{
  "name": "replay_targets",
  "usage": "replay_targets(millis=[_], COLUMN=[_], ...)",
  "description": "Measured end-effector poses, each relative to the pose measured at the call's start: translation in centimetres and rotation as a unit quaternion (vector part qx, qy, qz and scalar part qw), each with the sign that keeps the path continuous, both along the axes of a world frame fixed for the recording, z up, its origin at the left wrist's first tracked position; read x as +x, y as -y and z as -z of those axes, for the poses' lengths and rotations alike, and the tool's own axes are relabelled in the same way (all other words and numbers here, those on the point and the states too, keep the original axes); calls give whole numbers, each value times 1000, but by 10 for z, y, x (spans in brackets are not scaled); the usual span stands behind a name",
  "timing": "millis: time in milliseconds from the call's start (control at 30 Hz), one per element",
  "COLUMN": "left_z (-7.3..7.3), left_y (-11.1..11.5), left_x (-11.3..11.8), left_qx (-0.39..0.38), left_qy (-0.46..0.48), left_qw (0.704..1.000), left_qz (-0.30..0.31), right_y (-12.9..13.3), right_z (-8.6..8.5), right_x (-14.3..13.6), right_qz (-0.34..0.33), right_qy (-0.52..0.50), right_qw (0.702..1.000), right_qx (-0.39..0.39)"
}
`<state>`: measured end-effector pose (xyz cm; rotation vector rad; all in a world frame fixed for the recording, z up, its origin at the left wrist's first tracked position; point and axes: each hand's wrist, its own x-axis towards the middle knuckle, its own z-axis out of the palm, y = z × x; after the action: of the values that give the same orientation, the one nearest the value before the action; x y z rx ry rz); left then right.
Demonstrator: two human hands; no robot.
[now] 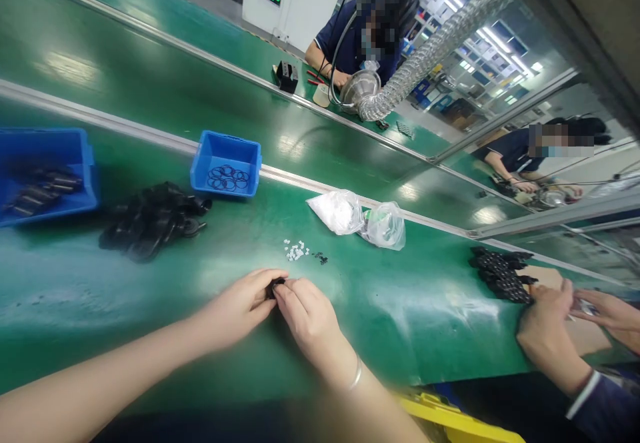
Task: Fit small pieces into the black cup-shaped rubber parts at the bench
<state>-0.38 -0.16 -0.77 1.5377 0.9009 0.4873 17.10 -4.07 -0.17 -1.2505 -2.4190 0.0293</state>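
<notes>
Near the middle of the green table (425, 323), my left hand (245, 303) and my right hand (305, 310) meet around a small black part (275, 287). Fingers of both hands are pinched on it and hide most of its shape. Just beyond my hands lie small white pieces (297, 250) and, to their right, tiny black pieces (321, 257). A pile of dark parts (155, 220) sits to the left. Behind my left hand is a small blue bin (226, 186) with black rings (227, 178) in it.
A larger blue bin (90, 170) of dark parts stands far left. Two plastic bags (340, 211) lie by the metal rail. At right, another person's hands (547, 330) work beside black parts (500, 273). A yellow object (450, 416) shows at the near edge. People sit across.
</notes>
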Motion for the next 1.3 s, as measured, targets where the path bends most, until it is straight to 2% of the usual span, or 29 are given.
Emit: replay_targets(millis=[133, 233, 333, 400, 467, 633, 767, 867, 933, 1100, 1300], left_z=[1, 7, 12, 13, 12, 8, 5, 5, 4, 2, 8], left_y=[0, 0, 0, 0, -1, -2, -4, -5, -6, -7, -6], left_x=[0, 4, 7, 8, 8, 6, 7, 8, 8, 6, 6], left_qx=[-13, -73, -154, -193, -214, -232, -240, -249, -234, -169, -158], left_qy=[-1, 56, 134, 150, 149, 148, 165, 189, 180, 98, 107], left_qw=[1000, 996, 979, 969, 965, 961, 956, 950, 955, 981, 981], left_qz=[11, -5, -14, -17, -18, -21, -25, -28, -24, -17, -23], right_y=[1, -6, -19, -29, -35, -42, -36, -23, -14, -4, -6], right_z=[-4, -7, -7, -2, 6, 22, 13, 1, -4, 1, 1], right_x=[0, 11, 34, 49, 59, 60, 50, 35, 23, 7, 4], right_qz=[0, 10, 131, 206, 225, 208, 189, 146, 106, 43, 43], right_qy=[17, -62, -131, -96, -38, 40, -12, -111, -136, -87, -38], right_qw=[1000, 997, 982, 974, 974, 977, 982, 983, 984, 994, 998], right_qx=[-12, -34, -33, -17, -8, 10, 20, -14, -43, -46, -28])
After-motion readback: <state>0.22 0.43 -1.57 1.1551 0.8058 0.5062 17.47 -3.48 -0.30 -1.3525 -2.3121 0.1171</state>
